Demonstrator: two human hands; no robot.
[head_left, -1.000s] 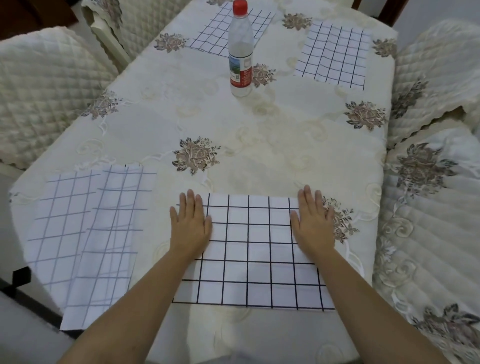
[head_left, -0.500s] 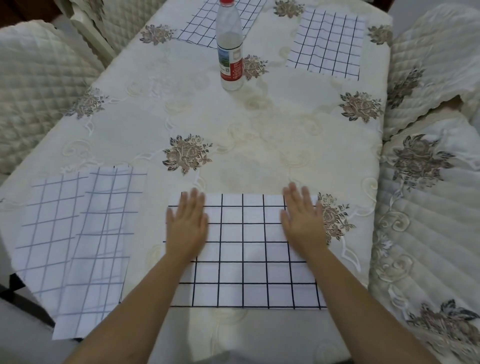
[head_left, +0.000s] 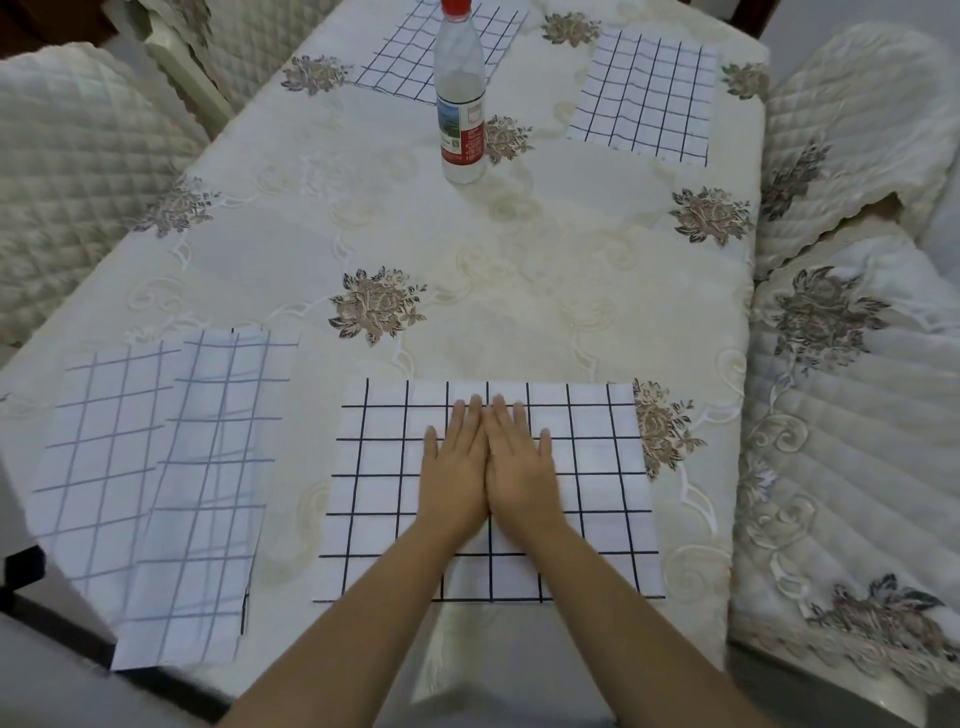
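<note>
A white cloth with a black grid lies flat on the table near its front edge. My left hand and my right hand both rest flat on the middle of this cloth, fingers straight, side by side and touching each other. To the left lie paler grid cloths, one overlapping the other and hanging over the table's edge.
A clear plastic bottle with a red cap stands upright at the far middle. Two more grid cloths lie at the back, one behind the bottle and one to its right. Quilted chairs flank the table.
Both hands slid inward from the left and right sides of the cloth until they met at its middle. The cloth stayed flat.
</note>
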